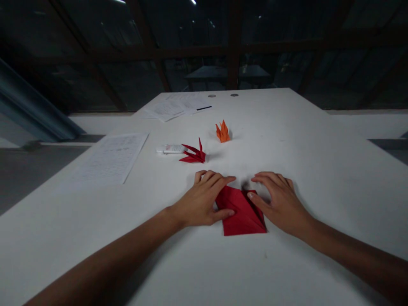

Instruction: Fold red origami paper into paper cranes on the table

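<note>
A red sheet of origami paper (240, 216), folded into a flat shape with slanting creases, lies on the white table between my hands. My left hand (205, 199) rests along its left side, thumb pressed on top and index finger along its far edge, holding it down. My right hand (280, 202) is at the upper right corner. Its thumb tip touches the raised flap there, while the index finger curves apart from it above the table. What lies beneath the flap is hidden.
Beyond my hands stand a red origami crane (196, 154) and an orange origami crane (223, 131). A white tube (168, 148) lies behind the red one. Printed sheets (111, 157) and a black pen (204, 108) are on the left of the white table (302, 140).
</note>
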A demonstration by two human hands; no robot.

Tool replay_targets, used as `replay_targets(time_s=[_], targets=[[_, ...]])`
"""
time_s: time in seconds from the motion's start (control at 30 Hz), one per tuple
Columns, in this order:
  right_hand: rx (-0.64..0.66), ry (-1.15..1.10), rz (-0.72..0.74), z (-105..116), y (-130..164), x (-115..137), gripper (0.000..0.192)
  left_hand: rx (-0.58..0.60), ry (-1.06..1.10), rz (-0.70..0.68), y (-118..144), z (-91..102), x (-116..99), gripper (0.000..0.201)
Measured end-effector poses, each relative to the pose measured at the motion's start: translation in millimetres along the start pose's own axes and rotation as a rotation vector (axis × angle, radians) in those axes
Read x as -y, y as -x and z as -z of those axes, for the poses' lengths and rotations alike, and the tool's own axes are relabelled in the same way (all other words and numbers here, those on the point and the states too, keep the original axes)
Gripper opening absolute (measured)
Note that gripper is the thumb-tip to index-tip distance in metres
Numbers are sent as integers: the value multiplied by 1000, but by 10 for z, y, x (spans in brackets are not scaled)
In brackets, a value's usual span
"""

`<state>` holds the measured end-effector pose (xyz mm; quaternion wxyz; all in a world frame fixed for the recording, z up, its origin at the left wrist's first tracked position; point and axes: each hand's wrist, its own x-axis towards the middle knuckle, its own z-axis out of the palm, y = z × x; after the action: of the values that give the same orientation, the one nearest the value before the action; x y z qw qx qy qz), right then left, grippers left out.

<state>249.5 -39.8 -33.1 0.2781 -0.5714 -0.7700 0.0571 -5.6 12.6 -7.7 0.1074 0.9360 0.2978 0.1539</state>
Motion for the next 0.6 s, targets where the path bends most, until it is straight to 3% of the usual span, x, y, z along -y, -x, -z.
replay_targets(time_s=[0.4,0.6], targets=[[52,-106,-76,48,3,68,34,-199,-135,22,50,-59,35,63],[35,-317,-209,55,-8,84,61,-284,-135,15,59,-85,68,46]])
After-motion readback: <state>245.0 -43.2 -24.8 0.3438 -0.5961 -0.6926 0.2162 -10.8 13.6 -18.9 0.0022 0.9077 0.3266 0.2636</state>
